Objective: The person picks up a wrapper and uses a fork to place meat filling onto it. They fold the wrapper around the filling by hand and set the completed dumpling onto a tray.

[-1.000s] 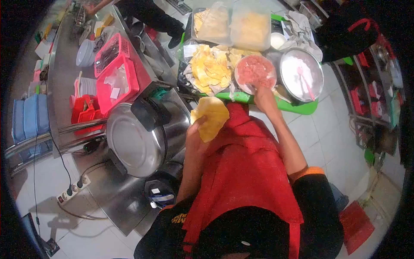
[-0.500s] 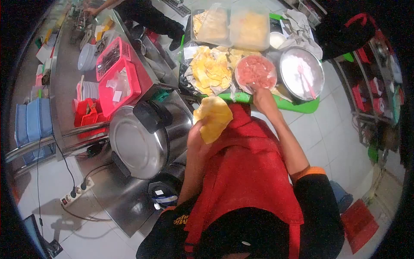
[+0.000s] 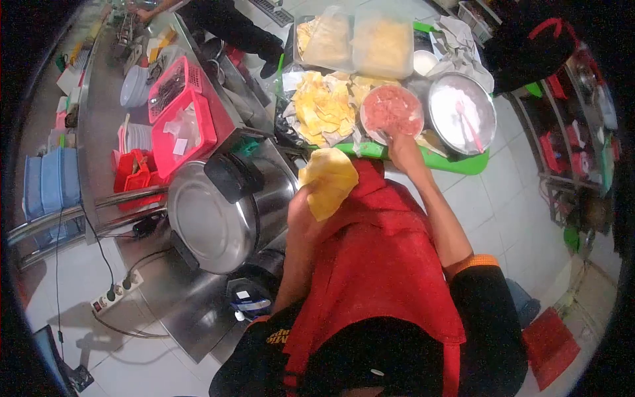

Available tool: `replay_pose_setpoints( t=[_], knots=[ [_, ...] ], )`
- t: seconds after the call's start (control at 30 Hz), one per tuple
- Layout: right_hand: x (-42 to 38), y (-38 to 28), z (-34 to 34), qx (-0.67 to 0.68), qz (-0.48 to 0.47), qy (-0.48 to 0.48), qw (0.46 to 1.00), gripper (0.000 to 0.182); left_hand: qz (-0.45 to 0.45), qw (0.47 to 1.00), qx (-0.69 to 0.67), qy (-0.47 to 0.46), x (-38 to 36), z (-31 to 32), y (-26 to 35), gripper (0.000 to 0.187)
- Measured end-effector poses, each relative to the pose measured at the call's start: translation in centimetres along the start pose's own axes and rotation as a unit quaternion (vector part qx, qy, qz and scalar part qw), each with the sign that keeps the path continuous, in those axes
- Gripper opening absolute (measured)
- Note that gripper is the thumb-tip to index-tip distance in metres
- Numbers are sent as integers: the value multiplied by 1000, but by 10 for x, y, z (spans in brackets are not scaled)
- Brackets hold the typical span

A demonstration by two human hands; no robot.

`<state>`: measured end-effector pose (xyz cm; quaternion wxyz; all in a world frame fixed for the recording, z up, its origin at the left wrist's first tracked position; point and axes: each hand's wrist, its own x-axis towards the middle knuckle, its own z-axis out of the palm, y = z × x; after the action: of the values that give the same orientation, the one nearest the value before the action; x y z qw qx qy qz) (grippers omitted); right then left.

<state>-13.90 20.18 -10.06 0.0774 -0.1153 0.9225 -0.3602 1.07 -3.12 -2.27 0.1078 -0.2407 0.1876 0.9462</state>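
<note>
Several yellow sheets, looking like wrappers (image 3: 336, 178), are held in my left hand (image 3: 305, 202) in front of the red apron. My right hand (image 3: 401, 147) is at the near edge of a round bowl of pink minced filling (image 3: 391, 109); its fingers are closed together, and what they hold is too small to make out. Left of the bowl lies a loose heap of yellow folded pieces (image 3: 323, 106). On the right stands a metal bowl (image 3: 489, 126) with white contents and a pink utensil (image 3: 468, 122) in it.
Two plastic containers (image 3: 382, 45) stand at the back of the green tray (image 3: 456, 162), near crumpled paper (image 3: 456, 40). A large steel pot (image 3: 211, 218) is at left, beside pink baskets (image 3: 198, 142) on a counter. Another person's dark-clothed leg (image 3: 231, 26) shows at upper left.
My left hand and the yellow sheets have shifted very slightly right. My right hand stays at the bowl's near edge, with its fingers slightly moved.
</note>
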Motion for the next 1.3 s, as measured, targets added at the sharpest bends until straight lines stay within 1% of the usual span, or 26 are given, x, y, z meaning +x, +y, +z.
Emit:
replay_pose_setpoints(
  t=[0.07,0.1,0.2,0.23,0.27,0.3,0.33,0.4,0.53,0.63,0.7,0.73,0.8,0.83,0.87,0.9,0.93,0.97,1.0,1.03,1.07,1.1,1.13,1.17,1.23,1.3],
  knots=[
    [-5,-2,-18,6,24,-82,996,37,6,1000,2,0,-5,4,2,47],
    [-6,1,-27,4,24,-84,996,37,12,1000,1,1,-7,5,1,48],
    [-8,11,-55,109,98,-164,976,39,-5,998,-41,-45,-1,3,1,48],
    [-12,10,-63,261,177,-194,929,41,-4,998,-41,-46,-1,0,1,48],
    [-17,7,-71,405,251,-217,852,43,7,997,-48,-66,-1,-4,0,48],
    [-22,-5,-81,450,270,-213,824,46,17,995,-56,-85,0,-6,-1,49],
    [-27,-12,-85,450,269,-213,825,46,18,995,-56,-86,0,-4,-1,49],
    [-36,-23,-88,525,225,-200,796,45,-6,996,-62,-68,0,2,0,50],
    [-52,-55,-91,582,155,-167,781,44,9,996,-46,-74,-3,20,-1,46],
    [-57,-63,-89,610,110,-137,773,41,42,998,24,-38,2,19,-5,46],
    [-58,-67,-90,612,61,-173,770,40,17,999,31,30,9,15,-8,55],
    [-59,-67,-88,612,61,-172,770,40,16,999,32,29,8,18,-8,55],
    [-59,-67,-82,575,50,-205,791,38,-22,997,-49,-61,6,28,-7,56],
    [-61,-73,-83,533,71,-195,820,34,-21,997,-49,-62,6,29,-8,56],
    [-61,-71,-79,533,70,-196,820,34,10,997,68,-34,5,29,-10,56],
    [-61,-68,-72,490,61,-174,852,27,41,982,183,-4,4,33,-10,56],
    [-61,-67,-69,446,51,-152,880,20,42,982,183,-4,3,37,-9,56],
    [-62,-67,-68,446,51,-152,880,20,7,996,58,-73,3,42,-8,56],
    [-63,-71,-69,361,-5,-97,928,15,-28,987,-68,-140,3,47,-7,55],
    [-63,-75,-71,269,-62,-39,960,10,-28,987,-68,-141,2,46,-7,55],
    [-63,-80,-75,268,-62,-39,961,10,-10,996,-2,-90,2,45,-6,55],
    [-64,-86,-80,199,-135,17,971,10,7,997,63,-37,1,45,-6,55],
    [-64,-90,-85,127,-207,73,967,10,8,997,63,-38,1,46,-6,55],
    [-64,-94,-90,127,-207,72,967,10,2,997,31,-71,1,49,-6,56],
    [-66,-101,-98,-14,-261,86,961,20,-4,995,-1,-104,0,51,-5,57],
    [-71,-115,-103,-22,-246,79,966,24,-16,985,-60,-162,-1,52,-5,55]
  ],
)
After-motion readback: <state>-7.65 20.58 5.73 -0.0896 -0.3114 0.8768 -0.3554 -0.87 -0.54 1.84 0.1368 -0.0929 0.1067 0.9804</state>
